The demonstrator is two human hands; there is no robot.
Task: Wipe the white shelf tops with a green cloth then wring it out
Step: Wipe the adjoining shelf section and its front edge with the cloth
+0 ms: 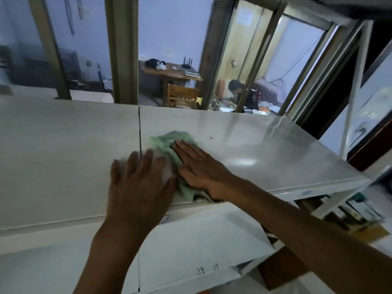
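Flat-palmed, the right hand (197,166) presses the crumpled green cloth (169,143) onto the glossy white shelf top (265,149), no grip closed; the left hand (137,179) rests spread beside it. Soft, limp (probably damp), it should bunch easily when gathered mid-cloth.

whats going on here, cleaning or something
Yes, a person is wiping down the tops of white shelf units. The right hand lies flat, fingers straight, pressing a green cloth onto the right shelf top, just right of the dark seam between the two units. The left hand rests open, palm down, across that seam beside the cloth. A small dark speck sits on the surface past the cloth. No wringing is happening yet.
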